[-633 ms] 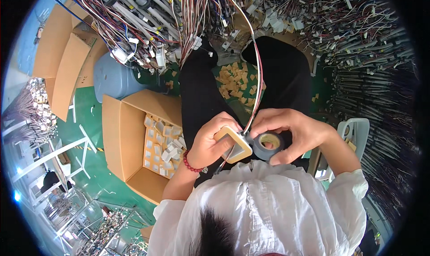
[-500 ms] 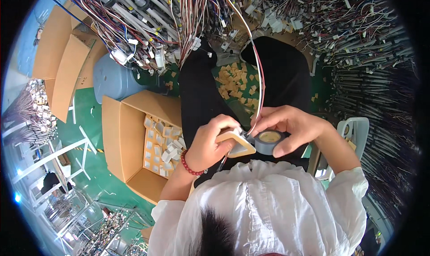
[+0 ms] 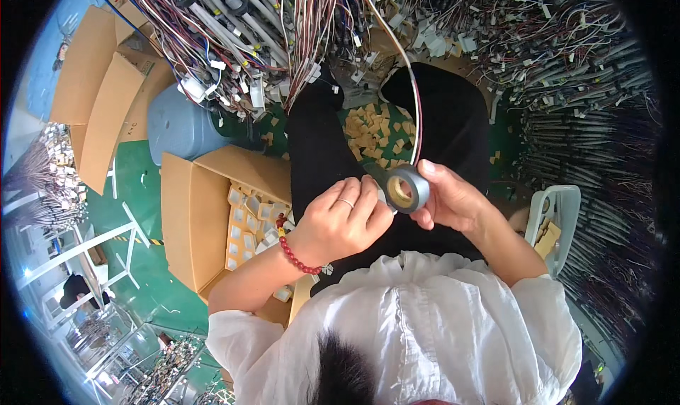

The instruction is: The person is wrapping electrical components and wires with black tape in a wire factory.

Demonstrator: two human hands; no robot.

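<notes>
At centre frame, the right hand (image 3: 453, 201) is gripping a smooth, ring-shaped grey tape roll (image 3: 416, 185); the left hand (image 3: 347, 217) is clasping a mostly hidden pale piece (image 3: 383, 197).

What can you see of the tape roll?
The tape roll is a thick grey ring, smooth and slightly shiny, with a tan core that looks like cardboard. It is tilted, its open face turned up and somewhat left. The right hand holds it by its right side, above the black trousers. The left hand is close by on its left; contact there is unclear. Wires come down to its upper edge.
</notes>
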